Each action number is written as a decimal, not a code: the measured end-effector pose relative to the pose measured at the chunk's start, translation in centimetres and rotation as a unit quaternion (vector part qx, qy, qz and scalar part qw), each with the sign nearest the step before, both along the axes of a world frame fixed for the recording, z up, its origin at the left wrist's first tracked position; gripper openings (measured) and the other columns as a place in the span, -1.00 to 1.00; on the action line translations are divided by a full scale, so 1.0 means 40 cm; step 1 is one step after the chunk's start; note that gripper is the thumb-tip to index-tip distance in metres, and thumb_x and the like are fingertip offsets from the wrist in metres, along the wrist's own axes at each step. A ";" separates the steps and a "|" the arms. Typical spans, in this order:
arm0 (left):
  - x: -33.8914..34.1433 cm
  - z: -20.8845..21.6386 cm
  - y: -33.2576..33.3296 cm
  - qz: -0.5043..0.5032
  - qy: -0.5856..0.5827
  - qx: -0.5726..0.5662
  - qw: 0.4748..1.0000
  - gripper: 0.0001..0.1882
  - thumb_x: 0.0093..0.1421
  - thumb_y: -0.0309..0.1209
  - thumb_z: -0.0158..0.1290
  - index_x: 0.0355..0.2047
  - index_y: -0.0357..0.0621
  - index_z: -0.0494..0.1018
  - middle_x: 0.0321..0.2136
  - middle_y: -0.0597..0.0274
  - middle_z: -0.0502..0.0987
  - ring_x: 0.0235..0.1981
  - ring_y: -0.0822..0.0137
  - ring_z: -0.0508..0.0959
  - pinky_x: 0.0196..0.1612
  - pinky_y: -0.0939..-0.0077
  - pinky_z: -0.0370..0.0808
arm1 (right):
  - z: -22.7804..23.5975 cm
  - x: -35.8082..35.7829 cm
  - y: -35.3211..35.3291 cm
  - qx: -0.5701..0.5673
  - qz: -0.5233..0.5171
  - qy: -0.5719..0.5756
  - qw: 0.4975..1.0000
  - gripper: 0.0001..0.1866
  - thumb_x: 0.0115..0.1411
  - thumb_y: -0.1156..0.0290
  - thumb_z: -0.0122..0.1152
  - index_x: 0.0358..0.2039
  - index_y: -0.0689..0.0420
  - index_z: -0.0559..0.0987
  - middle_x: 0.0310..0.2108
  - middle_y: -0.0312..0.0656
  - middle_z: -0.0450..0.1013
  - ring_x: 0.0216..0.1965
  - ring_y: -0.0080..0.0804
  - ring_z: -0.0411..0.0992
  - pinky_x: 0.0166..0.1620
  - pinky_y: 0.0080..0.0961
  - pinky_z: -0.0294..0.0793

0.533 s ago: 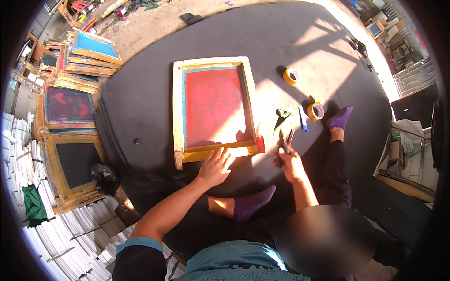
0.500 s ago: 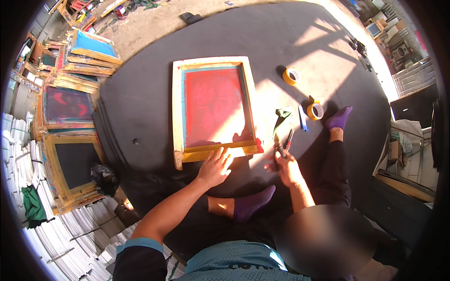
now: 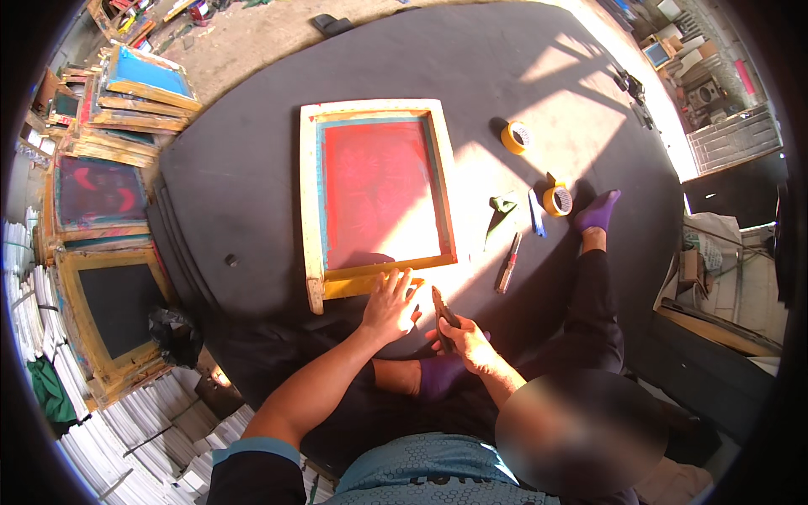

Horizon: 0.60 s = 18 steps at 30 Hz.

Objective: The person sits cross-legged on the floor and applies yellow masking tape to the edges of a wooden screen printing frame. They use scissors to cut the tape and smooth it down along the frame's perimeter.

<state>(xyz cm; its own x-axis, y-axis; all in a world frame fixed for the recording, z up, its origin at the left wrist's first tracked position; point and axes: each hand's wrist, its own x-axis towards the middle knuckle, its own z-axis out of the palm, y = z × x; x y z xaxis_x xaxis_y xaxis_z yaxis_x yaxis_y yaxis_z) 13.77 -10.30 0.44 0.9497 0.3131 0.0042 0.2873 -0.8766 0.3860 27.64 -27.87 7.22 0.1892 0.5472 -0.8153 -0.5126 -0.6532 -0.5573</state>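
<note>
A wooden screen-printing frame (image 3: 310,194) with red-stained mesh lies on the dark padded surface. My left hand (image 3: 390,310) rests on its near bar toward the right end, fingers laid out over the wood and gripping nothing. My right hand (image 3: 470,343) is closed round a pair of dark pliers (image 3: 444,316), whose jaws point up toward the frame's near right corner without touching it. To the right of the pliers lies a screwdriver (image 3: 508,265) with a red and clear handle. Beyond it are a crumpled green cloth (image 3: 502,204) and a blue-handled tool (image 3: 536,212).
Two rolls of yellow tape (image 3: 512,138) sit right of the frame. My purple-socked foot (image 3: 599,210) lies beside the nearer roll. Stacked printing frames (image 3: 151,84) and bundles of white paper (image 3: 109,446) line the left side, with a black plastic bag (image 3: 174,333) among them.
My right hand has moved left with the pliers, away from the screwdriver, which now lies fully in sight. My left hand stays on the near bar. The whole view has shifted slightly.
</note>
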 end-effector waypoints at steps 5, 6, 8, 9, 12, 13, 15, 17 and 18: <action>0.005 -0.009 -0.002 0.011 -0.008 -0.034 0.999 -0.33 0.22 -0.03 0.24 0.28 -0.03 0.47 0.34 -0.20 0.31 0.35 -0.16 0.26 0.41 -0.19 0.16 | 0.022 -0.020 0.033 -0.007 -0.042 0.029 0.999 -0.48 0.51 0.04 0.09 0.27 0.16 0.44 0.05 -0.06 0.57 -0.13 -0.32 0.59 -0.01 -0.29 0.59; 0.004 -0.006 -0.003 0.009 -0.013 -0.041 0.999 -0.33 0.21 -0.04 0.25 0.27 -0.03 0.48 0.34 -0.20 0.30 0.35 -0.16 0.26 0.40 -0.19 0.16 | 0.022 -0.023 0.036 -0.007 -0.048 0.032 0.998 -0.48 0.51 0.04 0.10 0.27 0.16 0.44 0.06 -0.06 0.57 -0.14 -0.32 0.59 -0.01 -0.30 0.59; 0.004 0.009 -0.002 0.006 -0.024 -0.053 0.998 -0.35 0.19 -0.06 0.27 0.25 -0.04 0.50 0.35 -0.19 0.29 0.35 -0.18 0.25 0.40 -0.20 0.15 | 0.018 -0.027 0.041 -0.009 -0.051 0.026 0.998 -0.50 0.50 0.06 0.12 0.24 0.16 0.47 0.03 -0.11 0.56 -0.18 -0.36 0.56 -0.01 -0.32 0.57; 0.005 0.008 -0.002 0.007 -0.026 -0.057 0.998 -0.34 0.18 -0.08 0.28 0.25 -0.04 0.50 0.34 -0.19 0.29 0.35 -0.19 0.25 0.40 -0.20 0.15 | 0.011 -0.029 0.042 -0.012 -0.047 0.017 0.999 -0.52 0.50 0.07 0.14 0.22 0.16 0.49 -0.02 -0.15 0.57 -0.21 -0.40 0.55 -0.01 -0.34 0.57; 0.006 0.008 -0.002 0.011 -0.034 -0.075 0.997 -0.34 0.15 -0.11 0.31 0.24 -0.05 0.50 0.33 -0.17 0.27 0.35 -0.20 0.24 0.39 -0.21 0.14 | -0.008 -0.027 0.036 -0.012 -0.032 -0.022 0.999 -0.61 0.47 0.13 0.20 0.13 0.13 0.55 -0.18 -0.29 0.53 -0.30 -0.52 0.45 -0.04 -0.41 0.54; 0.007 0.009 0.000 0.013 -0.037 -0.084 0.996 -0.34 0.15 -0.12 0.31 0.23 -0.05 0.50 0.32 -0.16 0.27 0.34 -0.20 0.23 0.39 -0.20 0.14 | -0.009 -0.025 0.039 -0.010 -0.025 -0.036 0.999 -0.64 0.46 0.16 0.23 0.10 0.12 0.58 -0.24 -0.34 0.51 -0.33 -0.57 0.41 -0.05 -0.43 0.53; 0.010 0.014 0.001 0.020 -0.041 -0.096 0.994 -0.37 0.17 -0.12 0.29 0.21 -0.10 0.51 0.33 -0.17 0.27 0.35 -0.20 0.22 0.41 -0.23 0.13 | -0.003 -0.026 0.046 0.000 -0.041 -0.017 0.999 -0.70 0.44 0.20 0.26 0.04 0.10 0.59 -0.32 -0.40 0.46 -0.36 -0.61 0.37 -0.09 -0.43 0.52; 0.010 0.017 -0.001 0.030 -0.042 -0.100 0.994 -0.40 0.21 -0.10 0.25 0.18 -0.18 0.54 0.35 -0.19 0.27 0.37 -0.21 0.20 0.43 -0.28 0.10 | 0.019 -0.033 0.063 -0.005 -0.056 -0.007 0.998 -0.74 0.42 0.24 0.28 -0.01 0.10 0.60 -0.37 -0.43 0.43 -0.38 -0.63 0.34 -0.12 -0.42 0.53; 0.009 0.014 -0.003 0.031 -0.041 -0.096 0.994 -0.41 0.21 -0.12 0.24 0.17 -0.18 0.54 0.34 -0.19 0.28 0.37 -0.21 0.20 0.43 -0.26 0.11 | 0.034 -0.039 0.074 -0.017 -0.063 -0.008 0.998 -0.76 0.41 0.26 0.30 -0.03 0.11 0.60 -0.37 -0.42 0.43 -0.39 -0.62 0.33 -0.13 -0.40 0.55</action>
